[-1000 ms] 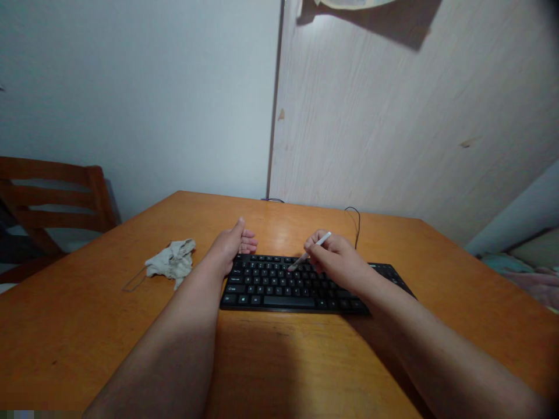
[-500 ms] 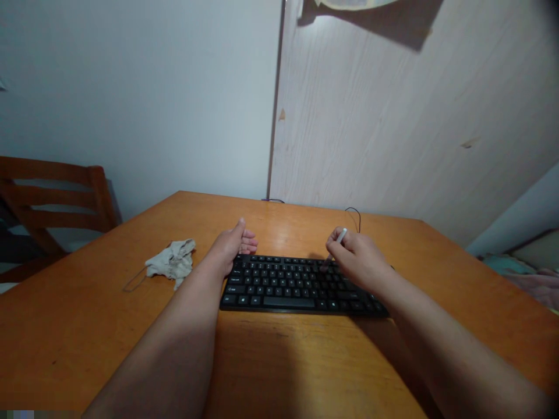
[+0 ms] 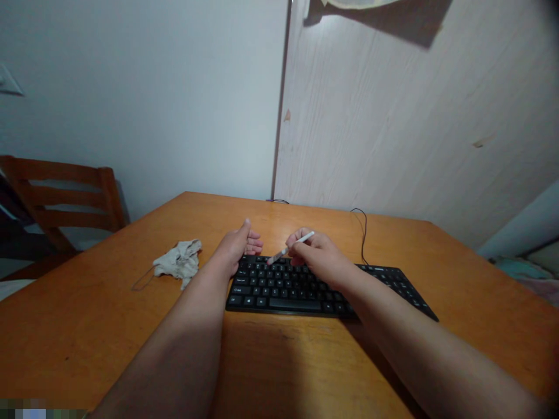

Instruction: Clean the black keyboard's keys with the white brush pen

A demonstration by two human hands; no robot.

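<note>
A black keyboard [image 3: 295,304] lies flat on the wooden table [image 3: 266,361]. Along its left end rests my left hand [image 3: 238,244], thumb up and fingers loosely stretched past the far left corner, the palm side against the edge. Pinched in my right hand [image 3: 318,254] is a slim brush [image 3: 279,255] with a white handle, slanting down to the left. Its pinkish tip meets the top rows of keys at the left part of the keyboard. My right hand and forearm hide some keys in the middle and right.
Left of my left forearm lies a crumpled grey cloth [image 3: 180,261] with a thin loop. A black cable [image 3: 364,233] runs from the keyboard's back toward the wall [image 3: 196,105]. One wooden chair [image 3: 70,198] stands at the left, and fabric [image 3: 522,269] shows at the far right.
My right hand has swept left across the keyboard with the brush, uncovering the right-hand keys. My left hand stays at the left edge. The view has shifted slightly left.
</note>
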